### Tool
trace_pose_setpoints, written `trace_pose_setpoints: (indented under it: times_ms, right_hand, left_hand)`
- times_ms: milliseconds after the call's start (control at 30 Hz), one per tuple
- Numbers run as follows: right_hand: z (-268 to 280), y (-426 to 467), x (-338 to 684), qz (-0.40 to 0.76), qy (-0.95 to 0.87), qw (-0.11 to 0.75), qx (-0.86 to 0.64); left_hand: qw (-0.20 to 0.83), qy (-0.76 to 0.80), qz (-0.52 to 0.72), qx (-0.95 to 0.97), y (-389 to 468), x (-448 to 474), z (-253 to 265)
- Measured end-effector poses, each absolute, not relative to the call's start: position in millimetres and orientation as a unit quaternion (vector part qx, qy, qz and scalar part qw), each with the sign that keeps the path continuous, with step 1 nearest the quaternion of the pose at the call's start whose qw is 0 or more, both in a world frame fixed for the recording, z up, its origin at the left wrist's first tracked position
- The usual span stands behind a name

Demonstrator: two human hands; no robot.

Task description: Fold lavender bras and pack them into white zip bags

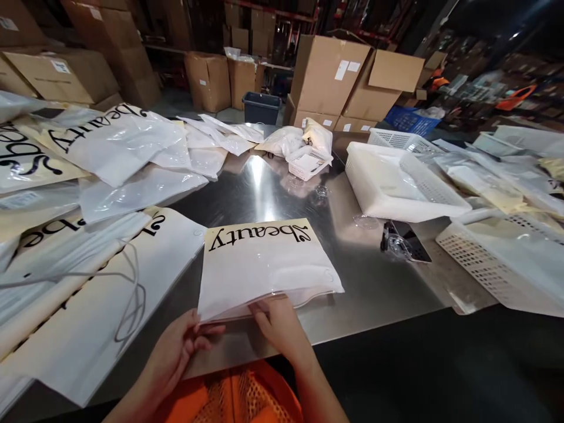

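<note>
A white plastic bag [264,264] with "beauty" lettering, upside down from here, lies on the metal table with its mouth towards me. My left hand [183,341] pinches the bag's near left corner between thumb and finger, the other fingers loosely curled. At the bag's mouth is my right hand [279,326]; its fingers reach into the opening and are hidden by the plastic. What they touch inside does not show. To the left lies a stack of similar flat bags [127,294], with a grey cord [132,288] loosely looped over it.
Filled bags [118,141] are piled at the left back. White baskets [493,258] and a white tray [374,200] stand on the right, near a dark phone [409,241] with a clear coiled item. A small basket [308,164] sits at the back. Cardboard boxes [330,76] stand beyond the table.
</note>
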State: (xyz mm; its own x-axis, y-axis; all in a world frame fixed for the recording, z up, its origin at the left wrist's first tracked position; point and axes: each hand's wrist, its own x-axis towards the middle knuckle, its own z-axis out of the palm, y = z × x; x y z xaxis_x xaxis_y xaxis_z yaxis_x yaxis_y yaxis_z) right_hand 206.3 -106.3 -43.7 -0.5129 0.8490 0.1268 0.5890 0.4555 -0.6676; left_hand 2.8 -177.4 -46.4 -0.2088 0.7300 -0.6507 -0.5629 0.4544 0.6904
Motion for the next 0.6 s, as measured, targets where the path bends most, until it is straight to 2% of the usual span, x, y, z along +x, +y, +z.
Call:
trace_pose_setpoints:
  times_ms: [67, 167, 233, 300, 367, 433, 500, 600]
  right_hand:
    - [-37, -120, 231, 0.276, -0.793, 0.298, -0.453]
    - [-34, -128, 280, 0.185, -0.645, 0.378, -0.637]
    - [-35, -122, 309, 0.188, -0.536, 0.346, -0.746]
    - [-38, -113, 329, 0.302, -0.496, 0.297, -0.758]
    - [-41, -107, 333, 0.446, -0.495, 0.27, -0.695]
    - [-44, -107, 324, 0.547, -0.489, 0.264, -0.626]
    - [-48, -114, 308, 0.591, -0.484, 0.263, -0.589]
    - [-56, -136, 284, 0.621, -0.476, 0.267, -0.563]
  left_hand:
    - [0.603, 0.568, 0.559, 0.015, -173, -7, -46]
    - [0.546, 0.55, 0.63, -0.048, -171, -14, -43]
    - [0.488, 0.548, 0.676, -0.065, -177, -11, -41]
    - [0.465, 0.554, 0.688, -0.065, -186, 1, -41]
    - [0.531, 0.545, 0.648, -0.025, -197, 20, -46]
    - [0.671, 0.517, 0.528, 0.064, -203, 46, -53]
    - [0.776, 0.479, 0.384, 0.145, -202, 74, -60]
    - [0.815, 0.448, 0.287, 0.232, -187, 110, -64]
